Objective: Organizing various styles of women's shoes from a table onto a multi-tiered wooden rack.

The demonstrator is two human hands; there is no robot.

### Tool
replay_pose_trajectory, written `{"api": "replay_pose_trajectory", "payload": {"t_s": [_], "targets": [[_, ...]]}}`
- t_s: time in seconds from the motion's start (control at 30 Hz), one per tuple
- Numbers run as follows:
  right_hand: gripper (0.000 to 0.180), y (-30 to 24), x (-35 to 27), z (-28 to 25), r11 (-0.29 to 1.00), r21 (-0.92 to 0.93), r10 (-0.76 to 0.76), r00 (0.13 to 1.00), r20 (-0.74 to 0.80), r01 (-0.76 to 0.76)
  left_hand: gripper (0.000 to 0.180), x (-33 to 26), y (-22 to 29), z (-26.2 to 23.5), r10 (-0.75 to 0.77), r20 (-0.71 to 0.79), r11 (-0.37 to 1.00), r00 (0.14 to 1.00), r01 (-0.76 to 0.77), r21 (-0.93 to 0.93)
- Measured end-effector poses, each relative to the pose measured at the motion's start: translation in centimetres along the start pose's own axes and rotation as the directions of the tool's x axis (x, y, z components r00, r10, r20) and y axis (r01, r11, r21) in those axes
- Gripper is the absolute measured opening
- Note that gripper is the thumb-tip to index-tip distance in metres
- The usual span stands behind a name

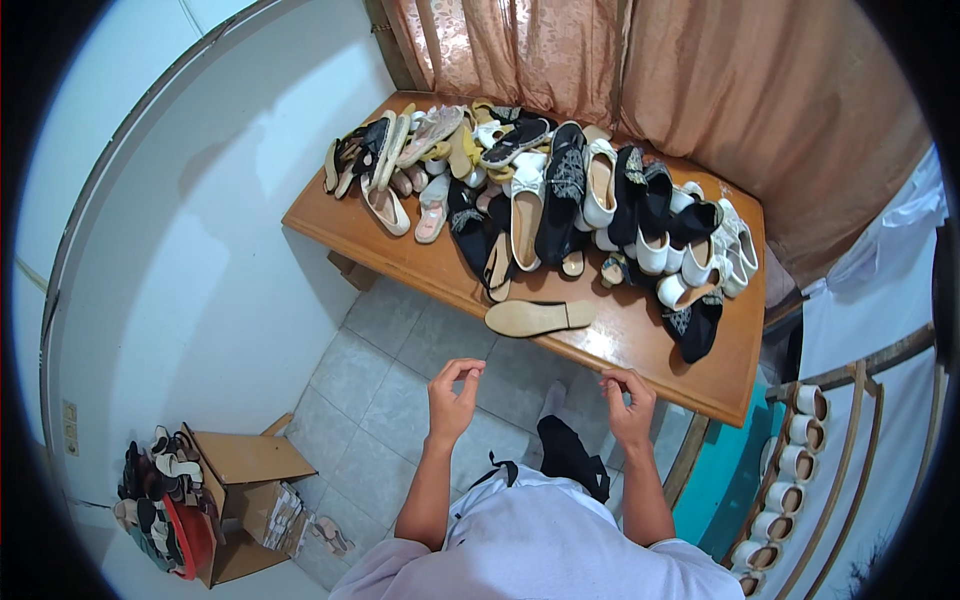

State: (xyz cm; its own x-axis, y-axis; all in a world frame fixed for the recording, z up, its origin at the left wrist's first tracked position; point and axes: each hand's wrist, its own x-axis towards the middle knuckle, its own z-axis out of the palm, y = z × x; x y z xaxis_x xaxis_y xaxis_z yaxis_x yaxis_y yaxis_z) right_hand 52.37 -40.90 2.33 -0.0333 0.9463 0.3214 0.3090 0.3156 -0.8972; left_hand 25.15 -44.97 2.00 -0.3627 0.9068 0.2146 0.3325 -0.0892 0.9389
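In front of the table's near edge, my left hand [455, 398] hangs in the air, its fingers bent toward the thumb, with nothing visible in it. My right hand [628, 404] is held much the same way farther right, also with no object showing. Between and beyond them a flat shoe lies sole up, its beige sole [535, 318] slightly over the table's front edge. Neither hand touches it. Behind it spreads a heap of flat shoes and sandals, among them a white flat shoe [527, 215] and a black patterned shoe [562, 205].
The wooden table [640, 350] stands before an orange-brown curtain [740, 90]. On the right, white shoes [797, 463] line a wooden rack. At lower left, an open cardboard box [250, 455] stands beside a red container [190, 535] heaped with footwear.
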Motion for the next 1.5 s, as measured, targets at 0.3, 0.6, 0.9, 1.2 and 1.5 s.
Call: {"api": "replay_pose_trajectory", "payload": {"t_s": [0.3, 0.6, 0.9, 1.2, 1.5], "targets": [[0.017, 4.9, 12.1, 1.2, 0.999, 0.034, 0.014, 1.000, -0.004, -0.013, 0.011, 12.3, -0.2, 6.9, 0.056, 0.091, 0.998, 0.994, -0.055, -0.013], [0.030, 8.5, 24.8, 2.0, 0.999, -0.035, 0.025, 0.999, 0.023, -0.024, 0.013, 23.4, 2.2, 14.1, 0.150, 0.281, 0.988, 0.948, -0.152, -0.014], [0.043, 9.1, 29.1, 4.7, 0.947, -0.308, 0.119, 0.989, 0.087, -0.087, 0.013, 28.4, -0.2, 14.8, 0.091, 0.377, 0.995, 0.922, -0.071, -0.065], [0.024, 7.6, 28.1, 5.8, 0.954, -0.269, 0.136, 0.991, 0.005, -0.130, 0.012, 34.0, -0.9, 14.1, 0.116, 0.544, 0.971, 0.831, 0.020, -0.237], [0.020, 0.6, 27.6, 10.4, 0.879, -0.451, -0.193, 0.980, -0.040, 0.155, 0.067, 37.0, -0.4, 12.1, 0.107, 0.652, 0.835, 0.751, 0.288, -0.469]]}}
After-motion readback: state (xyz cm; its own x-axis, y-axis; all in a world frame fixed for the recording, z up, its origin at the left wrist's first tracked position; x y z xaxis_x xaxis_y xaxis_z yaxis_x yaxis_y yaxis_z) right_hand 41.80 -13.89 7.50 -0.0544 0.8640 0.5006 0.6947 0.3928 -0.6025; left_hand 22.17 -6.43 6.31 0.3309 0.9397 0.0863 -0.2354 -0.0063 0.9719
